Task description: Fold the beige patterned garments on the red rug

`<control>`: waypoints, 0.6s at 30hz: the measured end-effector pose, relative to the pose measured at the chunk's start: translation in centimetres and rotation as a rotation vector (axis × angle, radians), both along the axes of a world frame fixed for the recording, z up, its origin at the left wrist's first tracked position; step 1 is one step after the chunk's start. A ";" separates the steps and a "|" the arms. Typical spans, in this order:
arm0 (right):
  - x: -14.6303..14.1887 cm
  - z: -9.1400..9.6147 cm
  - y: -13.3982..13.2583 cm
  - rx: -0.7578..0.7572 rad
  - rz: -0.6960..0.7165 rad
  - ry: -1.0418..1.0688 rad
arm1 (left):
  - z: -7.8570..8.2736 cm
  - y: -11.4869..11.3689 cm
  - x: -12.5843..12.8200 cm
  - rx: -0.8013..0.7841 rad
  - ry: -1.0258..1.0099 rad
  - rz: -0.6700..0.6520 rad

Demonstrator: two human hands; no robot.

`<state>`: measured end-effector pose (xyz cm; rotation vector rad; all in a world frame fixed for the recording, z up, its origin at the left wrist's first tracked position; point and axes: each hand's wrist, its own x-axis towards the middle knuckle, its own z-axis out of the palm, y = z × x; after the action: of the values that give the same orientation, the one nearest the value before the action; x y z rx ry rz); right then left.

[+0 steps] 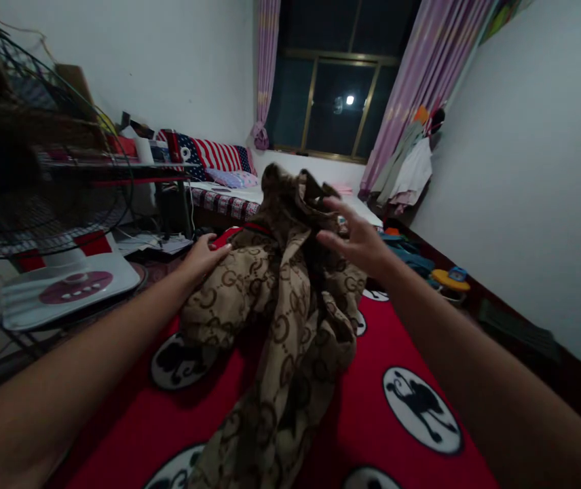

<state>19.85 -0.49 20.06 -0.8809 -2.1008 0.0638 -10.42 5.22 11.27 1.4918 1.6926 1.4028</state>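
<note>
A tan and brown jacket (285,319) with a curling monogram pattern lies in loose folds, its collar end bunched up at the far side. My left hand (205,258) is at the jacket's left side, its thumb and fingers apart and the thumb against the cloth. Over the right of the collar, my right hand (355,236) has its fingers spread, with nothing visible in them. Whether its fingertips touch the fabric I cannot tell. Folds hide part of the jacket's inside.
Beneath the jacket is a red cover (372,380) with black-and-white round prints. A wire-caged fan (66,204) stands close on the left, beside a cluttered table (163,170). A yellow stool (451,280) is on the right. Clothes (410,170) hang near the window.
</note>
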 end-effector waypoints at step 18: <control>-1.4 -17.8 -7.8 -0.351 -0.347 -0.301 | -4.7 -4.5 4.2 -0.050 0.433 -0.263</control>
<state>18.42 -8.28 2.26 -1.5378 -2.2129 0.1256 -6.27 0.72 6.62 2.0118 1.6716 0.9406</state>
